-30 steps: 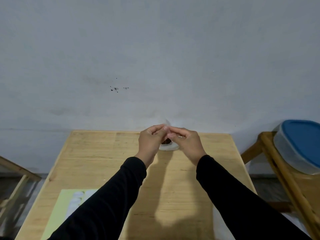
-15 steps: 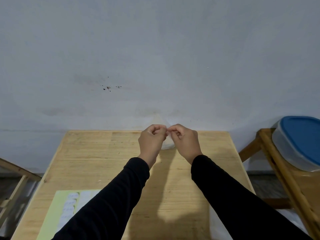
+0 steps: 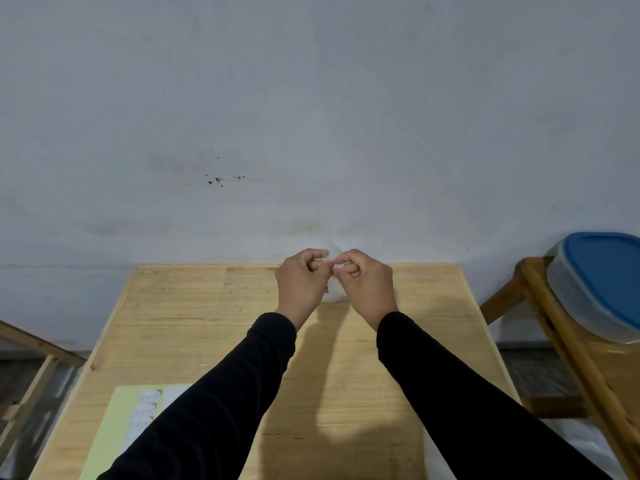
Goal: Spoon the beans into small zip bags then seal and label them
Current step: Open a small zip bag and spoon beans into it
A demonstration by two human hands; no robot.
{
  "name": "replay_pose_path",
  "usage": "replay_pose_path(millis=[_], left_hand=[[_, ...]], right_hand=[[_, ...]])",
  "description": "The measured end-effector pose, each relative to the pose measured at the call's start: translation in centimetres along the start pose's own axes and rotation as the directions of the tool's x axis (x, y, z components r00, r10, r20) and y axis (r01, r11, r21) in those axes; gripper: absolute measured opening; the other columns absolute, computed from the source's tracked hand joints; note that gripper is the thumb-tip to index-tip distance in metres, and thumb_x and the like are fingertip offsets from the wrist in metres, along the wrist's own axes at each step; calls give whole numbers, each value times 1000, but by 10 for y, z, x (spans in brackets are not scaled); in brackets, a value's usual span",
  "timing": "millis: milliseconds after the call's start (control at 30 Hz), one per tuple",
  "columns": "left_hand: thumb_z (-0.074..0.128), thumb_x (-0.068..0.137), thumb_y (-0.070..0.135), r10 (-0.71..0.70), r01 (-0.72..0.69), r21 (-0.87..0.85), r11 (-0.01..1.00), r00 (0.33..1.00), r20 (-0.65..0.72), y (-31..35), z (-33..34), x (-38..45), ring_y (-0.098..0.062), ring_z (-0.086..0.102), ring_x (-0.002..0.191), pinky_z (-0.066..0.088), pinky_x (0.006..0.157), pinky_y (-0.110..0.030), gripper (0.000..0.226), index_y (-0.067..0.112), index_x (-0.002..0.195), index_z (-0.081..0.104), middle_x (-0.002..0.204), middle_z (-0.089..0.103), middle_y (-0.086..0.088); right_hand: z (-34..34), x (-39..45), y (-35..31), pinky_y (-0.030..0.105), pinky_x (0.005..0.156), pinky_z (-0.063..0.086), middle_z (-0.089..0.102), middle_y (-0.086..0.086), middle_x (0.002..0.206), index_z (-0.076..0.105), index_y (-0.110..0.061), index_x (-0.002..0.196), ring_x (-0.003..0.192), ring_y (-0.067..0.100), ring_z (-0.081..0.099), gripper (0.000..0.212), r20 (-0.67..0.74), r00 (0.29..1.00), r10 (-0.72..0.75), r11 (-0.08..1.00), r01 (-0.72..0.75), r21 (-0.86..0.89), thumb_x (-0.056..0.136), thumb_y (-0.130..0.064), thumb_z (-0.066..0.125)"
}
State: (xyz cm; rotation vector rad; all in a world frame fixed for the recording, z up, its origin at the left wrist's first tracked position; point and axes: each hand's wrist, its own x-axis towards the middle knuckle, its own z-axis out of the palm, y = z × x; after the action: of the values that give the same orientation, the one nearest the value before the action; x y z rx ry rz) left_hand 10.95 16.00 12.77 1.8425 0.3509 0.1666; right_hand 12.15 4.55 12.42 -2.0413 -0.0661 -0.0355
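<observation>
Left hand: our left hand (image 3: 302,282) is raised over the far end of the table, fingers curled, thumb and forefinger pinching the top of the small bag.
Right hand: our right hand (image 3: 366,284) sits just beside the left, knuckles nearly touching it, fingers curled in the same way and pinching the same top edge from the other side.
Zip bag: the clear zip bag (image 3: 333,289) hangs between our two hands, its lower part showing pale below the fingers, near the table's far edge; we cannot tell whether it touches the wood, and its contents are hidden from us here.
Table: a light wooden table (image 3: 194,327) set against the wall.
Label sheet: a pale green sheet of white labels (image 3: 138,415) lies at the near left of the table, partly under our left sleeve, well apart from the bag.
Sleeves: we wear black sleeves (image 3: 221,403) on both arms.
Container: a clear container with a blue lid (image 3: 604,282) rests tilted on a wooden stand (image 3: 568,344) to the right of the table.
Wall: a grey wall (image 3: 311,98) with a few dark specks.
</observation>
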Motion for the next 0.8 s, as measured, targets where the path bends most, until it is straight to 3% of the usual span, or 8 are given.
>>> replay_pose_path(millis=[133, 267, 400, 467, 533, 633, 733, 800], left_hand=[[61, 88, 13, 32, -32, 69, 997, 999, 4, -2, -2, 1, 5, 61, 58, 42, 68, -1, 17, 13, 105, 68, 68, 70, -4], [59, 85, 8, 55, -46, 150, 988, 997, -57, -5, -7, -2, 8, 53, 47, 39, 62, -3, 13, 9, 90, 71, 55, 57, 3], [60, 87, 13, 109, -102, 191, 976, 994, -26, -9, -9, 1, 6, 53, 49, 37, 58, -5, 11, 15, 90, 70, 57, 57, 7], [61, 88, 17, 129, -132, 173, 976, 991, 32, -11, -11, 3, 5, 56, 62, 40, 64, -2, 21, 15, 108, 68, 71, 62, 8], [63, 88, 19, 169, -181, 91, 979, 977, 129, -16, -18, 3, 4, 59, 92, 43, 79, -3, 39, 20, 127, 58, 101, 63, 8], [72, 80, 20, 258, -296, 70, 953, 907, 332, -28, -31, 4, 6, 38, 128, 34, 102, -14, 76, 30, 144, 34, 141, 41, 14], [83, 65, 27, 282, -414, 204, 887, 836, 471, -38, -37, 9, 12, 14, 135, 15, 104, -3, 113, 31, 150, 9, 150, 15, 24], [85, 61, 29, 298, -456, 239, 857, 818, 492, -43, -36, 10, 8, 5, 139, 10, 106, -5, 123, 30, 150, 0, 151, 6, 23]], right_hand=[[2, -2, 1, 17, 62, 48, 58, -14, 59, 68, -24, 86, 62, 2, 58, 20, -14, 1000, 1, 998, -2, -63, 85, -7, 58], [-1, 2, 7, 24, 71, 49, 51, -11, 62, 69, -16, 86, 61, 10, 53, 21, -115, 992, 42, 996, -50, -71, 84, -2, 53], [4, 3, 4, 32, 87, 49, 59, -3, 86, 72, -19, 96, 79, 12, 58, 26, 45, 998, -50, 986, 57, -160, 88, -5, 52], [5, 2, 3, 21, 84, 44, 59, 0, 94, 72, -20, 103, 77, 6, 53, 31, 119, 989, -92, 977, 113, -182, 90, -3, 50], [3, 1, 2, 18, 79, 43, 56, -5, 92, 71, -22, 108, 73, 3, 52, 33, 145, 983, -115, 975, 140, -174, 91, -2, 51], [3, -1, 2, 14, 75, 41, 49, -17, 83, 69, -22, 112, 69, -1, 51, 31, 158, 982, -107, 975, 135, -177, 91, -5, 53], [5, -3, -2, 4, 69, 38, 49, -16, 81, 69, -16, 113, 68, -5, 50, 30, 166, 981, -103, 980, 128, -151, 90, -4, 53], [8, -4, -5, 0, 70, 36, 52, -9, 82, 69, -12, 113, 66, -1, 48, 30, 188, 976, -107, 980, 136, -148, 89, -2, 54]])
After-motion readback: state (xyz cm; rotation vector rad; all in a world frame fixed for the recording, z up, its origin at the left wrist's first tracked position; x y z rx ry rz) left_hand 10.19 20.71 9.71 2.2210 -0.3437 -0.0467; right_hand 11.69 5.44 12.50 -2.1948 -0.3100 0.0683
